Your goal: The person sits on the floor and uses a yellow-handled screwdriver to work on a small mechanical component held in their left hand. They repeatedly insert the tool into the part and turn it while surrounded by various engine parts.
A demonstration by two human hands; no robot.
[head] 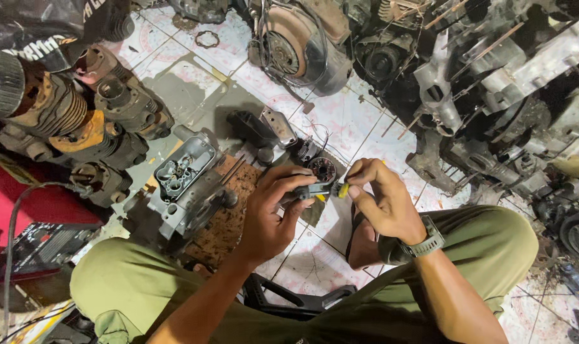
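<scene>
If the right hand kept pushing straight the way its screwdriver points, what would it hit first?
The right hand points its yellow-handled screwdriver leftward, so it would meet the small dark engine part first, held in the left hand. The tip already seems to touch it, though depth is unclear.

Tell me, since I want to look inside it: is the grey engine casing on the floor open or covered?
Open: the grey engine casing lies with its cavity facing up, inner parts showing, no cover on it.

A grimy tiled floor (340, 121) carries engine cylinders (60, 108), a grey engine casing (184, 185), a metal ring (207, 39) and a flywheel housing (302, 48).
</scene>
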